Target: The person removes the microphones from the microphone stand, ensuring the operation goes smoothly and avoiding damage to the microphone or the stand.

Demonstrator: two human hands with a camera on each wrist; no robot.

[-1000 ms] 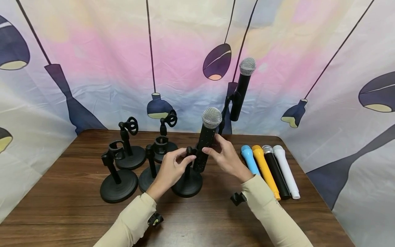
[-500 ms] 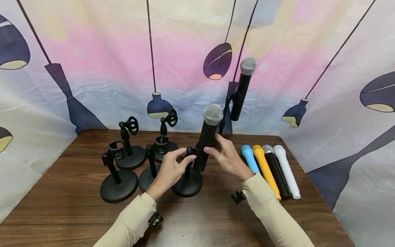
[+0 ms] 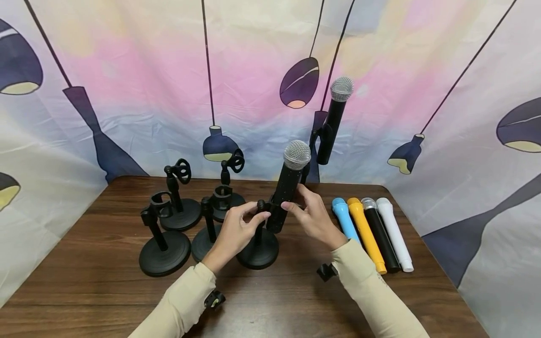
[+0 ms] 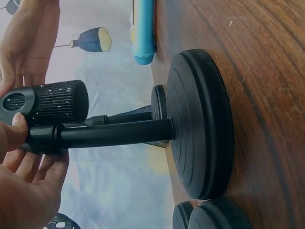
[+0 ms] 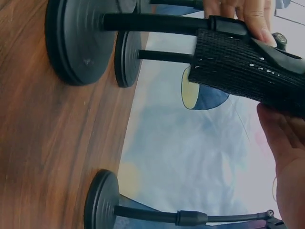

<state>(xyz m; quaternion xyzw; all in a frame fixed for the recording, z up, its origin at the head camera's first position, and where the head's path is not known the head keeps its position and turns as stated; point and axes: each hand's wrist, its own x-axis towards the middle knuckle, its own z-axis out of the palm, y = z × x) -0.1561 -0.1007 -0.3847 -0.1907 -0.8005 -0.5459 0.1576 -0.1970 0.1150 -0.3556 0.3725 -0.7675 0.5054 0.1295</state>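
Microphone (image 3: 284, 190), black and speckled with a silver mesh head, leans tilted, head up, over the table (image 3: 291, 300), in the clip (image 4: 20, 101) of a short black stand (image 3: 258, 254). Left hand (image 3: 236, 228) grips that stand near its top joint, thumb on one side and fingers on the other, while the right hand (image 3: 312, 217) holds the microphone body between thumb and fingers. The stand's round base rests flat on the wood. To the left of it are four more short stands (image 3: 164, 256), their holders bare. Behind, a taller stand (image 3: 313, 140) bears a second silver-headed microphone (image 3: 332, 129), also tilted. On the right side of the table, a blue microphone (image 3: 346, 219), a yellow one (image 3: 366, 234), a black one (image 3: 382, 240) and a white one (image 3: 395, 235) lie side by side, near the right sleeve (image 3: 359, 267). A cloth (image 3: 160, 80) printed with hanging lamps covers the background.
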